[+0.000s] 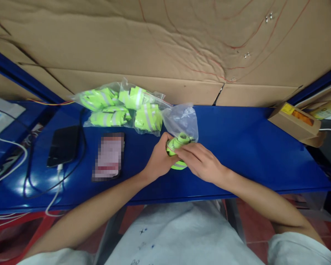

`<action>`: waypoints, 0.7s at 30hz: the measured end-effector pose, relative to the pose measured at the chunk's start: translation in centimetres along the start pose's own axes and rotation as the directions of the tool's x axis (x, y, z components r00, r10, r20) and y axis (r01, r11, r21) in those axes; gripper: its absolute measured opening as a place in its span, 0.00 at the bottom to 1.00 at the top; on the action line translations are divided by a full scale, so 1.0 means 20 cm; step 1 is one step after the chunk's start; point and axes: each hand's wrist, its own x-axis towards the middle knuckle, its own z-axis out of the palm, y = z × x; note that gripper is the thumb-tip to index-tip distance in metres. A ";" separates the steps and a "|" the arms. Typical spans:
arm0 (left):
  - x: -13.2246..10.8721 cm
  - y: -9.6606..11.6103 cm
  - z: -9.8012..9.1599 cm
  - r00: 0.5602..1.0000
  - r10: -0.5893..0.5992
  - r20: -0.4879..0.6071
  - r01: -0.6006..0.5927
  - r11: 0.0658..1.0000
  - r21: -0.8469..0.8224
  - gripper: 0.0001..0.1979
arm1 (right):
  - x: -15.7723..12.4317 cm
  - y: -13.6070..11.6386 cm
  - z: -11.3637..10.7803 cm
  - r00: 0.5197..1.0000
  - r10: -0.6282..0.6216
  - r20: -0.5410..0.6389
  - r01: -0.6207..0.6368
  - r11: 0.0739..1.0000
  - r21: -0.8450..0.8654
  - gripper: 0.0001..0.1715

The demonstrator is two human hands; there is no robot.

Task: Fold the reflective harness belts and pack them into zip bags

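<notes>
Near the front edge of the blue table, both my hands are closed around a rolled neon-yellow reflective band (182, 138). My left hand (161, 156) wraps the roll from the left side. From the right, my right hand (202, 162) presses its fingers against the roll. A piece of the yellow band with a grey stripe shows below my fingers. An open clear plastic bag (183, 117) lies just behind the roll. To the left of it, several yellow rolled bands (147, 117) sit inside clear bags.
The blue table (237, 147) meets a cardboard wall (154, 44) at the back. A lit phone (109, 156) and a dark phone (63, 145) with a white cable lie left. At right stands an open cardboard box (298, 121).
</notes>
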 end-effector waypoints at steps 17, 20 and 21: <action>0.03 0.00 -0.01 0.966 -0.258 0.026 0.235 0.826 -0.512 0.27 | -0.04 0.13 -0.07 0.995 0.084 0.057 -0.098 0.945 0.313 0.20; 0.05 0.02 -0.06 0.967 -0.253 -0.005 0.202 0.782 -0.590 0.28 | -0.03 0.17 -0.10 0.936 0.346 -0.064 -0.304 0.887 0.348 0.16; 0.06 0.02 -0.07 0.969 -0.246 0.005 0.198 0.769 -0.608 0.30 | -0.03 0.19 -0.10 0.889 0.450 -0.084 -0.381 0.829 0.410 0.15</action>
